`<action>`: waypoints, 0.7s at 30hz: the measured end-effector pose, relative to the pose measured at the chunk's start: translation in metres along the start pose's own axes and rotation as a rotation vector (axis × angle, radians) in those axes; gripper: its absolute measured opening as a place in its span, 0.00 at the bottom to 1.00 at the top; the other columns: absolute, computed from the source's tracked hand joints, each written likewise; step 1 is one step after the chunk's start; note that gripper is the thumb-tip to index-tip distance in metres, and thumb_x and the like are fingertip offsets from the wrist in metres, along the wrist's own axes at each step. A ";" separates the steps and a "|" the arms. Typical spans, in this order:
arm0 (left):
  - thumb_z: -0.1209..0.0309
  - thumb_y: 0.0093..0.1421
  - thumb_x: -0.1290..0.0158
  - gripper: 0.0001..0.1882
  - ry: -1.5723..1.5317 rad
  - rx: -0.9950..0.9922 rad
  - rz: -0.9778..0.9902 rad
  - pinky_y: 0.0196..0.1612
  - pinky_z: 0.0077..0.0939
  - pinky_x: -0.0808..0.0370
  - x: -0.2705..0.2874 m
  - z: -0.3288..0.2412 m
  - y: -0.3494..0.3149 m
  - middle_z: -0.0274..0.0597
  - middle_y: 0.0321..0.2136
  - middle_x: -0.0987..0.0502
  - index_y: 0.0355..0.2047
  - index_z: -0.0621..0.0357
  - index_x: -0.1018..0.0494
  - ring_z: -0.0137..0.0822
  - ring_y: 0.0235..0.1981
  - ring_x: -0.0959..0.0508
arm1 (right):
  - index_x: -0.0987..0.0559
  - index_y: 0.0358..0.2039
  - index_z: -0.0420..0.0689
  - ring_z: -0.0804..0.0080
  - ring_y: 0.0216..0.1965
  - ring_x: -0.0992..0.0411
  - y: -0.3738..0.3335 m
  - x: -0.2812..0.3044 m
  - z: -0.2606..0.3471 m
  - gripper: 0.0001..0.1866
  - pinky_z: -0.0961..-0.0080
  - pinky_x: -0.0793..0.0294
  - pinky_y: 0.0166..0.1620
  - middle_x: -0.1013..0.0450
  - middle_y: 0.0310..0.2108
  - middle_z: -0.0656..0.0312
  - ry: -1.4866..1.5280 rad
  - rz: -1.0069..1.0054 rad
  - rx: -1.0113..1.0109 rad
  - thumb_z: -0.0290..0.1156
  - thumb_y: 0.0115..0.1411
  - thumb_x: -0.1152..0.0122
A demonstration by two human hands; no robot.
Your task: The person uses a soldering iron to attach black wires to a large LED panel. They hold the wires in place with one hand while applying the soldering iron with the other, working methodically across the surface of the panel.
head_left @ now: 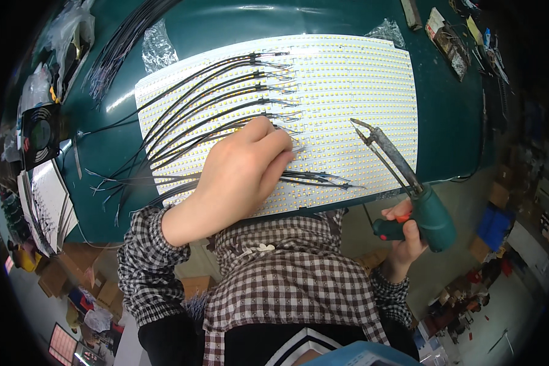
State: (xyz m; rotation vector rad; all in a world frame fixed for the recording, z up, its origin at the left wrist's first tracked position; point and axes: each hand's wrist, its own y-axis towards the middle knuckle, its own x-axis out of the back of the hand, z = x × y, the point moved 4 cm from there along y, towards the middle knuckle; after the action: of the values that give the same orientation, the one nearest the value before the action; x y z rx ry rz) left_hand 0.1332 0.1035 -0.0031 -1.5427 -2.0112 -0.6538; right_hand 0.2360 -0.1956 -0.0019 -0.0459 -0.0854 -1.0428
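My left hand (241,161) is pinched closed over the middle of a white LED panel (366,91) dotted with rows of small yellow chips. A black cable runs into its grip, and thin wire ends show by the fingertips, partly hidden. Above it, several black cables (226,82) lie in a row with their thin wires spread on the panel. Loose black cables (311,177) cross the panel's near side below the fingers. My right hand (404,241) grips the handle of a green soldering gun (434,219), its metal tip (355,124) pointing up-left over the panel's right part.
The panel lies on a green table (451,131). A bundle of dark cables (122,49) is at the far left. A small black fan (41,135) and stacked white boards (49,201) stand at the left edge. A worn box (448,43) sits far right.
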 end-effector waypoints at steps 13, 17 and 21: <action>0.79 0.58 0.38 0.05 -0.161 0.120 0.041 0.27 0.30 0.24 -0.005 0.005 0.005 0.43 0.28 0.21 0.34 0.61 0.23 0.39 0.24 0.20 | 0.27 0.54 0.26 0.65 0.31 0.24 -0.002 -0.003 0.008 0.28 0.63 0.16 0.37 0.27 0.32 0.52 -0.024 -0.021 -0.033 0.40 0.64 0.39; 0.79 0.57 0.39 0.05 -0.068 0.102 0.014 0.26 0.29 0.25 -0.009 0.003 0.006 0.42 0.28 0.22 0.32 0.61 0.24 0.38 0.24 0.20 | 0.26 0.53 0.26 0.63 0.31 0.23 -0.004 -0.002 0.008 0.28 0.64 0.16 0.38 0.25 0.34 0.50 -0.017 -0.025 -0.051 0.40 0.64 0.38; 0.80 0.57 0.39 0.05 -0.176 0.063 0.012 0.25 0.29 0.26 -0.007 0.000 0.009 0.43 0.27 0.23 0.31 0.62 0.24 0.38 0.24 0.21 | 0.26 0.54 0.26 0.59 0.35 0.20 -0.014 0.002 0.008 0.29 0.64 0.16 0.39 0.23 0.38 0.46 -0.073 -0.073 -0.150 0.40 0.63 0.36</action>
State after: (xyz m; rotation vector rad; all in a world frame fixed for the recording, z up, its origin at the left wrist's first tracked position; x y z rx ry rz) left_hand 0.1434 0.1011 -0.0070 -1.6229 -2.1264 -0.4594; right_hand 0.2247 -0.2033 0.0067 -0.2178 -0.0751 -1.1188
